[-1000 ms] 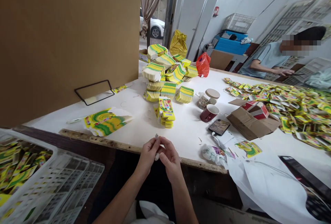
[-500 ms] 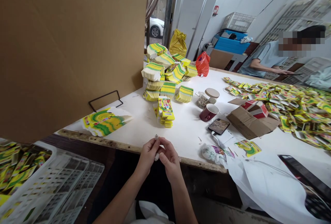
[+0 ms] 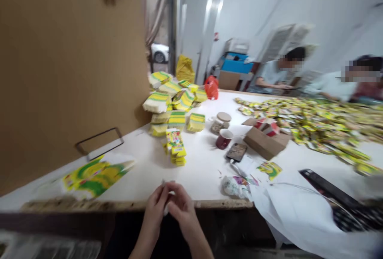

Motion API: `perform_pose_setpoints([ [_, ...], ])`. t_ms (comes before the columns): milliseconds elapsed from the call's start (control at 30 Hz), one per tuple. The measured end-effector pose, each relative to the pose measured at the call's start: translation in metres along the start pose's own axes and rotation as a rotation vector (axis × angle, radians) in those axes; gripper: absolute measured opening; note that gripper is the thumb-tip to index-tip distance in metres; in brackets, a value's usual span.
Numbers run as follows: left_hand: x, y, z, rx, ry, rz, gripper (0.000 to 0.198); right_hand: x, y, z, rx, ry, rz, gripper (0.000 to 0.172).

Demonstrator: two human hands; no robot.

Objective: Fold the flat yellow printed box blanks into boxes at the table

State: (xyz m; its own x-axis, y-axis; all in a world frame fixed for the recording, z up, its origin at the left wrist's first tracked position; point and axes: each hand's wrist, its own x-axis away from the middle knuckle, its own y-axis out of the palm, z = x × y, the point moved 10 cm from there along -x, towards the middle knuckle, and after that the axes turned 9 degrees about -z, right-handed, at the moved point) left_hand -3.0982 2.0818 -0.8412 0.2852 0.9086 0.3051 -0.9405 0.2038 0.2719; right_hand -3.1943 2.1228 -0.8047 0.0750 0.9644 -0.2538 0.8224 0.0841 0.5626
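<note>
A small whitish piece (image 3: pixel 166 210), blurred and mostly hidden by fingers, sits between the person's two hands at the near edge of the white-topped wooden-edged table (image 3: pixel 203 171); its full shape cannot be told. The left hand (image 3: pixel 154 202) has its fingers bent and drawn together; the right hand (image 3: pixel 181 202) is loosely curved, thumb and forefinger parted. Their fingertips meet, and which hand grips the piece I cannot tell.

Directly beyond is a short stack of yellow printed cartons (image 3: pixel 176 143), with bundled yellow-green card blanks (image 3: pixel 187 101) piled behind. A tall brown cardboard panel (image 3: pixel 72 71) hides the table's left edge; a thin black rectangular frame (image 3: pixel 100 143) is at its foot, and a yellow-green printed sheet (image 3: pixel 92 177) lies toward the near left corner. Right of centre are a maroon mug (image 3: pixel 224 139), a lidded clear jar (image 3: pixel 220 125), a dark phone (image 3: pixel 237 152) and an open brown box (image 3: pixel 265 143). Yellow cartons spread along the far right, and a white plastic sheet (image 3: pixel 293 211) drapes over the near edge.
</note>
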Motion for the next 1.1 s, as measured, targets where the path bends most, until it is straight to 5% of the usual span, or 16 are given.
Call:
perform_pose_setpoints([
  [133, -0.016, -0.026, -0.006, 0.071, -0.037, 0.066, 0.076, -0.019, 0.015, 0.014, -0.032, 0.002, -0.068, 0.051],
  [267, -0.013, -0.001, -0.004, 0.060, 0.034, -0.034, 0.074, -0.005, -0.004, 0.007, 0.046, -0.031, -0.003, 0.046],
  [400, -0.009, 0.016, -0.001, 0.090, 0.092, -0.080, 0.072, 0.006, -0.030, 0.022, 0.170, 0.094, -0.019, 0.040],
  [1100, -0.022, 0.001, -0.014, 0.112, 0.112, -0.056, 0.071, 0.000, -0.051, 0.053, 0.266, 0.157, 0.053, 0.044],
])
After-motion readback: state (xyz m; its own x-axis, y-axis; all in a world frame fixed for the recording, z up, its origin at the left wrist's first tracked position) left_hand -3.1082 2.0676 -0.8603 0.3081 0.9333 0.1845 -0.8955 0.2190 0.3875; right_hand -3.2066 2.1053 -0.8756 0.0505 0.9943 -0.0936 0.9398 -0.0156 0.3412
